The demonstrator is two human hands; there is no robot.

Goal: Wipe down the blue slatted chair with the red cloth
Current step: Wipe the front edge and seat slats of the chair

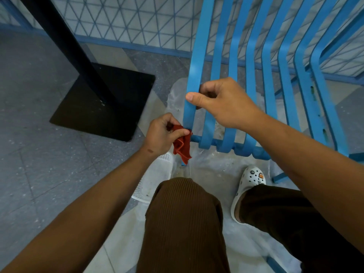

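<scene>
Chair: the blue slatted chair (250, 79) fills the upper right, its slats running down from the backrest and curling over a front crossbar. Everything below is placed off this chair.

Right hand: the right hand (224, 104) comes in from the lower right with the forearm stretched long across the seat. Its grip is clamped on the chair's outermost left slat, thumb lying on top and pointing left, fingers curled down into the gap beside it.

Left hand: the left hand (163, 134) sits just off the chair's front left corner, arm reaching up from the bottom left, wrist fairly straight. Grip is pinched shut on the cloth, thumb over the top and fingers folded under.

Cloth: the red cloth (182, 146) is bunched up in that left hand, touching the front left corner of the chair right where the end slat meets the crossbar, with the loose end dangling below.

Legs: brown ribbed trousers (185, 223) and white clogs (248, 186) stand right in front of the chair on the floor.

Post: a black post with a square base plate (106, 103) stands well to the left of the chair.

Behind the chair: a blue mesh fence (128, 20).
</scene>
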